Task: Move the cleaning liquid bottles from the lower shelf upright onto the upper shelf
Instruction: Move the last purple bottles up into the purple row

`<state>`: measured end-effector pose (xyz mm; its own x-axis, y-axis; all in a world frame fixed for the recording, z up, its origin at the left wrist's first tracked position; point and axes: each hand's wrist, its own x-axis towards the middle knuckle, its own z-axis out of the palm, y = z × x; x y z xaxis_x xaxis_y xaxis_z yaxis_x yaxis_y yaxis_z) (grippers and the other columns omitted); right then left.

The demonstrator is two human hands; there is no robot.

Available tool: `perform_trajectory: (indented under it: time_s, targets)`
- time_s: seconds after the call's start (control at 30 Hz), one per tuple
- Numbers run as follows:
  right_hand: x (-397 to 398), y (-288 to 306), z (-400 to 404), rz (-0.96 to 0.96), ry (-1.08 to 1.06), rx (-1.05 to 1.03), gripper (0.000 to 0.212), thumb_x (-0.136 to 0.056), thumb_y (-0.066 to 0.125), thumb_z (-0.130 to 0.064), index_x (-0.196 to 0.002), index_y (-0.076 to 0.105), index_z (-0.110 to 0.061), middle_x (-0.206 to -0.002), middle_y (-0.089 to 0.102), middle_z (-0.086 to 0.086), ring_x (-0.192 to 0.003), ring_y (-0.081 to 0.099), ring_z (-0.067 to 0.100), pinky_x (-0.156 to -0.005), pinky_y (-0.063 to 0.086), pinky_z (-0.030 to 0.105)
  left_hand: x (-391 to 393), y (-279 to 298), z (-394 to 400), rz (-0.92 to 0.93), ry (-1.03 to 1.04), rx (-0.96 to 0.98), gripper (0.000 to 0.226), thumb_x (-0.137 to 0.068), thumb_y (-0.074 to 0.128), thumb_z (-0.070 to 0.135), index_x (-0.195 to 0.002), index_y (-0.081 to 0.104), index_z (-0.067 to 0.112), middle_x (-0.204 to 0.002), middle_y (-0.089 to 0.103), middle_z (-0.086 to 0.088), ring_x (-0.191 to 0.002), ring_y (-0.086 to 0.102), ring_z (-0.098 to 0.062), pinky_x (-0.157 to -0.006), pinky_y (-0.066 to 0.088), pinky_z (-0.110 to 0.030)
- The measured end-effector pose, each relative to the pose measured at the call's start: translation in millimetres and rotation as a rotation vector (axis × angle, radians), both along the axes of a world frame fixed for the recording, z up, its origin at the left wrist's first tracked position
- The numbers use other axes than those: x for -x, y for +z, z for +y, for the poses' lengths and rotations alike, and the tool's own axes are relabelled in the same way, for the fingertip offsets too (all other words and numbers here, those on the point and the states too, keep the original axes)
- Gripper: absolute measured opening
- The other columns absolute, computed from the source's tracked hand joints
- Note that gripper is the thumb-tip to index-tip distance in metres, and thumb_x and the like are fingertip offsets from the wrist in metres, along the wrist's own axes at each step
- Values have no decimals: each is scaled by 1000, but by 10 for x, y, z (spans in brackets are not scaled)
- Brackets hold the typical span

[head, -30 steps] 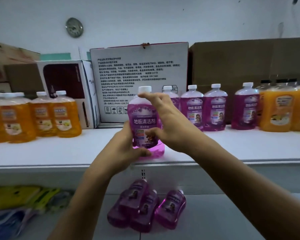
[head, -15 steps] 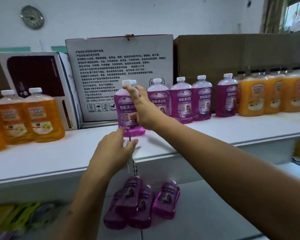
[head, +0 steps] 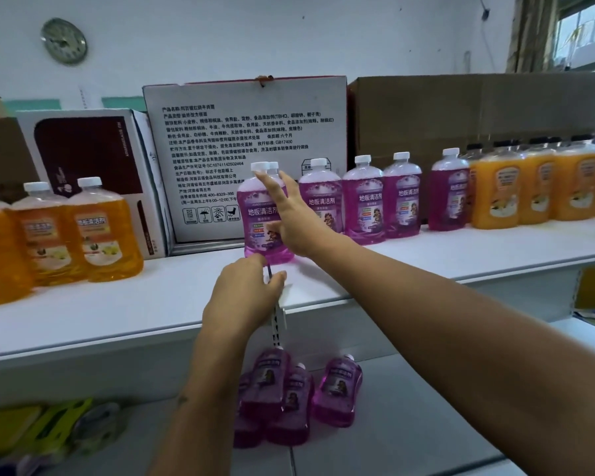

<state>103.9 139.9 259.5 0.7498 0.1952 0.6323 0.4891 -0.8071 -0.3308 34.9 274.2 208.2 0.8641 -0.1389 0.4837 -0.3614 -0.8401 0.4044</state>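
A purple cleaning liquid bottle (head: 260, 218) with a white cap stands upright on the white upper shelf (head: 117, 304), at the left end of a row of like purple bottles (head: 363, 201). My right hand (head: 296, 218) rests against its right side with fingers spread, the index tip at the cap. Just below the bottle's base, my left hand (head: 244, 297) hovers over the shelf's front edge, loosely curled and holding nothing. On the lower shelf (head: 409, 424) several purple bottles (head: 272, 396) lie on their sides in a pile, one (head: 339, 389) a little to the right.
Orange bottles stand on the upper shelf at the left (head: 100, 231) and at the right (head: 495, 190). Behind them are a white printed box (head: 244, 132) and a brown cardboard box (head: 461, 111). Yellow-green packages (head: 31, 427) lie at the lower shelf's left.
The purple bottle went from the shelf's front edge back into line with the row. My right hand's grip has loosened to spread fingers. My left hand came off the bottle's base.
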Motion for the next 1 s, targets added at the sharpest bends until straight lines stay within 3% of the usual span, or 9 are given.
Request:
perform_trajectory:
  time_s: [0.17,0.3,0.4,0.5,0.57,0.7,0.77,0.9,1.0]
  targets:
    - [8,39,30,42,-20,58,103,-89,62,9,-158,4,-40,-164,-9,16,-137,41,42,-97,54,51,3,-3,-15,-7,16,23,33,-96,56,37,-115,64,12,-109,69,-9,-101,61,-27,-81,47,-36]
    - [249,122,27,123,32,-8,105,-91,60,8,-157,-4,-41,-165,-16,15,-138,41,38,-100,51,34,149,52,35,-150,-57,186,24,-96,57,26,-112,69,11,-111,72,-6,-103,63,-21,-86,46,-30]
    - [701,48,-90,74,173,-154,81,-97,57,-1,-159,13,-29,-163,18,13,-142,34,21,-109,38,27,434,-22,53,-301,-195,431,21,-96,59,15,-114,69,11,-109,71,-2,-101,64,-13,-88,48,-25]
    - [1335,-315,-248,19,263,-400,49,-101,52,-9,-148,41,-21,-141,54,6,-123,54,8,-95,48,21,797,-298,30,-369,-267,611,20,-98,57,16,-116,66,18,-113,68,7,-107,63,-6,-87,50,-16]
    - [1742,-669,-329,-29,322,-600,35,-100,52,-10,-134,55,-19,-126,65,1,-117,62,12,-96,53,27,1008,-537,-11,-359,-321,699,20,-98,57,19,-116,66,21,-113,68,12,-108,63,-5,-87,49,-13]
    - [2298,-1432,-395,57,524,-1207,23,-89,61,-15,-106,75,-21,-102,74,9,-97,71,25,-84,58,35,1201,-1048,-253,-117,-423,989,19,-93,58,21,-106,70,29,-105,73,10,-99,68,-8,-82,50,-13]
    - [2372,-1797,-441,120,417,-1394,18,-86,62,-16,-94,78,-21,-90,75,10,-84,72,24,-76,60,33,1206,-1333,-451,20,-425,1099,19,-93,59,18,-103,71,29,-104,74,5,-100,69,-10,-84,51,-17]
    - [2234,-2358,-633,350,106,-1278,28,-97,52,1,-99,73,-18,-97,75,6,-90,72,23,-77,59,29,1053,-1853,-743,253,-362,975,22,-96,62,13,-105,70,32,-103,73,14,-101,67,-6,-85,50,-20]
    - [1978,-2611,-741,459,-20,-1164,27,-101,50,-3,-108,67,-23,-100,74,-7,-94,71,15,-79,59,24,787,-2147,-747,364,-246,852,20,-96,62,18,-108,67,34,-105,71,13,-101,65,-6,-81,46,-15]
